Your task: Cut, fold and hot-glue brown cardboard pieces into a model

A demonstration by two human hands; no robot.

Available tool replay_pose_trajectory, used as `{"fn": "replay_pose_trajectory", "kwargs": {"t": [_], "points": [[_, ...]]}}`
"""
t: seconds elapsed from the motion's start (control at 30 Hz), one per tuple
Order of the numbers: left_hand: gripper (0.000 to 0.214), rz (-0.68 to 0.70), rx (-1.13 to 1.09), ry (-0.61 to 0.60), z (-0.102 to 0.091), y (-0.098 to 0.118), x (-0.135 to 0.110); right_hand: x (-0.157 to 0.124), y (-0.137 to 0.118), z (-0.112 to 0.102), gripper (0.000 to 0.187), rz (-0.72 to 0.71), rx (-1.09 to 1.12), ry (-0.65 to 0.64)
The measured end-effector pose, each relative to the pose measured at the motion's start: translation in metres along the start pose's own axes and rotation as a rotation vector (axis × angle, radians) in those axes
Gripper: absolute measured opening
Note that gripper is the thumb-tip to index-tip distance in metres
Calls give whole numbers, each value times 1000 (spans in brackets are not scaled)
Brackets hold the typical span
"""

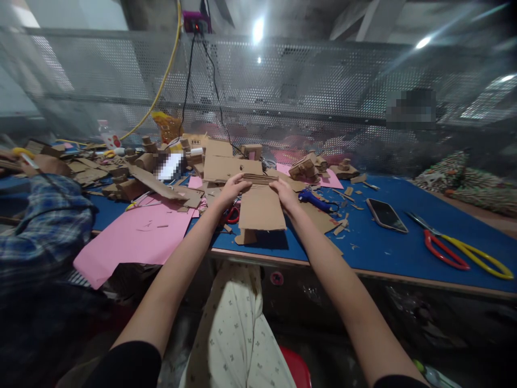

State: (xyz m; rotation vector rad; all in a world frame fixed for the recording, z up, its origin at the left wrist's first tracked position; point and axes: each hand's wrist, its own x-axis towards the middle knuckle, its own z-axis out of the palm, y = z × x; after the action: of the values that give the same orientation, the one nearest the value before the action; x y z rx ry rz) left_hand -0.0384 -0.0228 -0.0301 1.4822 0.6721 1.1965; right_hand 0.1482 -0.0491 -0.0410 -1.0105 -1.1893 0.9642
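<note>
Between my two hands is a folded piece of cardboard (262, 207), its layered far edge raised and a wide flap facing me. My left hand (234, 189) grips that far edge at its left corner, fingers closed on it. At the right corner my right hand (285, 195) pinches the same edge. Beneath the flap a smaller cardboard scrap (245, 237) shows at the table's front. Red-handled scissors (233, 214) lie beside my left wrist, partly hidden. Just right of my right hand rests a blue-handled tool (317, 201), probably a glue gun.
The blue table (379, 250) carries a phone (386, 215) and red-and-yellow-handled scissors (448, 245) on the right. Pink paper (137, 234) overhangs the front edge at left. Cardboard scraps and small cardboard models (305, 168) crowd the back. A co-worker's plaid sleeve (52, 215) is at far left.
</note>
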Motion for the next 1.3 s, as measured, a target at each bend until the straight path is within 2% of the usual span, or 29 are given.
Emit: {"fn": "replay_pose_trajectory", "kwargs": {"t": [0.13, 0.4, 0.63, 0.97, 1.13, 1.3], "points": [[22, 26, -14, -21, 3, 1, -2, -2, -3, 0, 18, 48, -1, 44], [16, 26, -6, 13, 5, 5, -3, -3, -3, 1, 13, 10, -23, 46], [20, -17, -16, 12, 2, -2, 0, -5, -2, 5, 24, 23, 37, 16], [37, -37, 5, -27, 5, 9, -4, -7, -3, 6, 32, -1, 60, -30], [29, -8, 26, -2, 1, -1, 1, -8, -4, 9, 32, 24, 70, -13], [28, -30, -30, -1, -2, -13, 5, -8, -3, 8, 19, 17, -30, 11]]}}
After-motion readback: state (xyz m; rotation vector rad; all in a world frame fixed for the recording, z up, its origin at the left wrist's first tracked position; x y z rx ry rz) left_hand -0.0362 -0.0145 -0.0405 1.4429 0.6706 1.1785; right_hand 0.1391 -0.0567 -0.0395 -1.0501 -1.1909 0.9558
